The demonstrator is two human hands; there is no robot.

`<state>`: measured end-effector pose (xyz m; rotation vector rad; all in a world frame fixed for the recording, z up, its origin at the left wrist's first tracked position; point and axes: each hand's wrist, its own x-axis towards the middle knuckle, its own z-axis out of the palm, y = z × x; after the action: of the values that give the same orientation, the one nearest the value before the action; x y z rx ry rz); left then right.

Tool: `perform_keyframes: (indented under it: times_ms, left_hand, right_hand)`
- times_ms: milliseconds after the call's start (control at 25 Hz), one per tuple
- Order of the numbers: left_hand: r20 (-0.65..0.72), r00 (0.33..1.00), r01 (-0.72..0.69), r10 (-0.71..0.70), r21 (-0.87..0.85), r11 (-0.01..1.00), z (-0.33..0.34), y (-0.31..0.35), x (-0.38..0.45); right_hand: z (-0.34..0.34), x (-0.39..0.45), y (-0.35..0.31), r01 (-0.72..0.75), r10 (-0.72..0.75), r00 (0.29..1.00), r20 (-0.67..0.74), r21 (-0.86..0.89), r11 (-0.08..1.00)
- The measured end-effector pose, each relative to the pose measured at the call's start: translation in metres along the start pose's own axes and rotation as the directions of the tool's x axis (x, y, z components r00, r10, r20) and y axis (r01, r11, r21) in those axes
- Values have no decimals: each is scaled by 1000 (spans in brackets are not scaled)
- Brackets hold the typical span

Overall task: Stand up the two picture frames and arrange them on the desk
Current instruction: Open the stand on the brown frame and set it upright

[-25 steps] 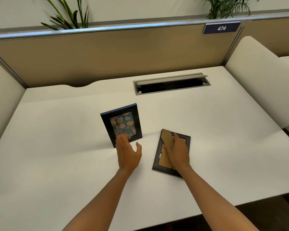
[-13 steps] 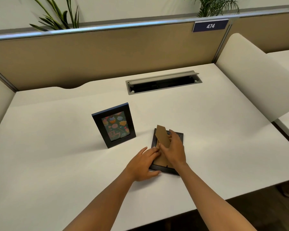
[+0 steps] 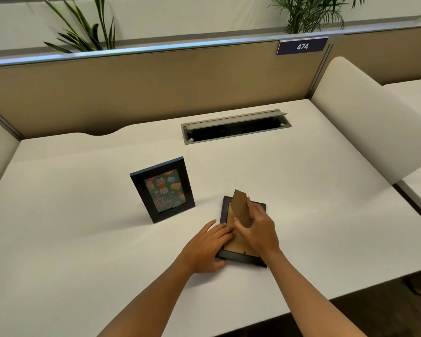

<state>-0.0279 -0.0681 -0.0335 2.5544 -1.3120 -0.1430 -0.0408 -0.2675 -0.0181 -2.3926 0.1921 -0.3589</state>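
Brown cardboard, the easel stand (image 3: 240,207), is pinched between thumb and fingers of the right hand (image 3: 258,229) and swung up off the back of the face-down picture frame (image 3: 238,257). The left hand (image 3: 206,249) lies flat with fingers spread, pressing that frame's left edge against the white desk (image 3: 83,251). The other frame, the birthday-card frame (image 3: 162,189), already stands upright just to the left, leaning back slightly. The step in hand looks like opening the second stand; next the frame needs tipping upright onto its bottom edge and the stand's foot, then placing beside its partner.
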Motion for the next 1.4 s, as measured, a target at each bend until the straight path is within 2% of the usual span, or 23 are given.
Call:
perform_keyframes:
  times_ms: [120, 280, 400, 480, 520, 640, 720, 840, 960, 1120, 1200, 1400]
  left_hand:
    - [-72, 997, -24, 25, 6, 1000, -8, -2, 5]
    - [-203, 978, -60, 50, -44, 997, -18, -4, 13]
    - [-286, 958, -65, 29, -117, 991, -27, -5, 19]
    - [-351, 934, -12, -69, -223, 975, -33, -2, 25]
    - [-369, 917, 31, -149, -306, 952, -36, -1, 28]
    - [-391, 852, 109, -348, -518, 849, -45, 1, 43]
    - [-399, 804, 119, -440, -618, 777, -49, -1, 53]
    - [-394, 724, 109, -566, -744, 659, -55, -6, 63]
    - [-381, 690, 83, -616, -804, 589, -57, -12, 71]
    - [-178, 667, 198, -724, -894, 403, -48, -16, 78]
    - [-106, 667, 290, -738, -875, 388, -39, -20, 79]
    - [-65, 666, 454, -743, -755, 473, -16, -25, 70]
  right_hand:
    - [-6, 16, -3, -45, 45, 999, 6, 24, 999]
    - [-19, 34, 0, -238, 210, 969, 128, 280, 930]
    - [-29, 36, 27, -312, 309, 948, 82, 440, 842]
    - [-35, 30, 48, -357, 381, 923, 56, 491, 794]
    - [-38, 25, 56, -365, 378, 923, 71, 471, 803]
    - [-39, 8, 61, -270, 243, 963, 120, 345, 899]
    - [-33, 4, 56, -237, 208, 971, 121, 341, 910]
    - [-20, 5, 51, -282, 261, 959, 108, 406, 869]
    - [-14, 8, 46, -277, 229, 960, 161, 418, 865]
    - [-6, 15, 42, -282, 188, 938, 292, 323, 903]
    - [-2, 15, 39, -246, 155, 937, 313, 275, 929]
    - [10, 8, 41, -163, 88, 948, 305, 230, 959]
